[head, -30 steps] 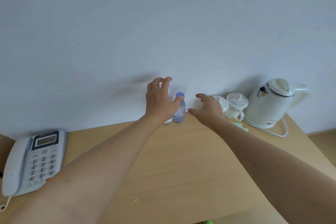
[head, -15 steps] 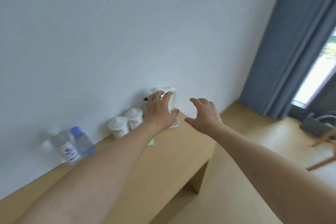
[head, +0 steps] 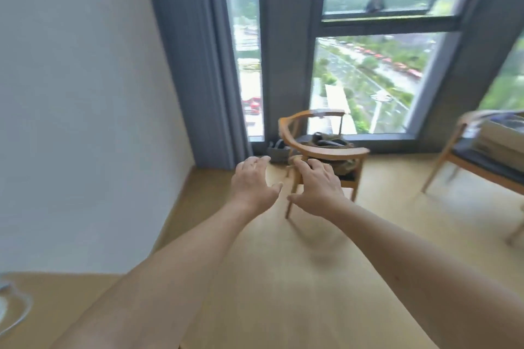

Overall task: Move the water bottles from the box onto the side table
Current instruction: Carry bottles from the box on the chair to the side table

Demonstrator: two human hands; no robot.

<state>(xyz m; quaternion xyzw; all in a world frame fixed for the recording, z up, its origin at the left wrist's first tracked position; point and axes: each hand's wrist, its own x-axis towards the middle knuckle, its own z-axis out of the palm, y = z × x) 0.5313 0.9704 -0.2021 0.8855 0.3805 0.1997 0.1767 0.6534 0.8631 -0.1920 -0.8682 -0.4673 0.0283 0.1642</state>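
— Pale wood is all that lies under the hands; no water bottle and no box shows in the head view, so where they are cannot be told.

— And the hands?

— Both stretch out in front, side by side and close, thumbs nearly meeting. The left hand [head: 253, 183] has relaxed, spread fingers and holds nothing. The right hand [head: 319, 185] is the same, fingers loosely apart, gripping nothing.

— What stands past them?

— A wooden armchair [head: 320, 147] with a curved back rail, directly beyond the fingertips; dark, blurred things lie on its seat. A second chair [head: 482, 150] stands at the right edge, with something stacked on it.

— And the edges?

— A white wall [head: 85, 108] closes the left side, and a grey curtain [head: 195, 65] hangs in the corner where it meets the window [head: 368, 79]. A strip of wooden tabletop [head: 56, 300] shows at lower left, with a pale cable on it. Bare wooden floor [head: 382, 207] lies between the two chairs and in front of the first one.
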